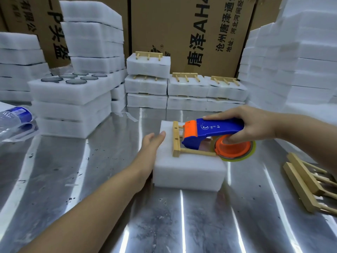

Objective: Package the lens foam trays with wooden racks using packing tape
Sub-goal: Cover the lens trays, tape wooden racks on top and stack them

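Note:
A white foam tray block [189, 172] lies on the steel table in the middle. A wooden rack [176, 141] with pegs lies flat on its top. My right hand [249, 126] grips a blue and orange tape dispenser [211, 134] and holds it over the rack, its orange blade end toward the rack's bar and the tape roll [235, 148] at the block's right edge. My left hand [152, 143] rests flat against the block's left side, fingers straight and together, holding nothing.
Two spare wooden racks [308, 183] lie at the right on the steel table [91, 179]. Taped foam blocks with racks [187, 86] are stacked at the back. An open foam tray of lenses [73, 81] tops a stack at left. A plastic bottle [12, 115] lies far left. Cardboard boxes stand behind.

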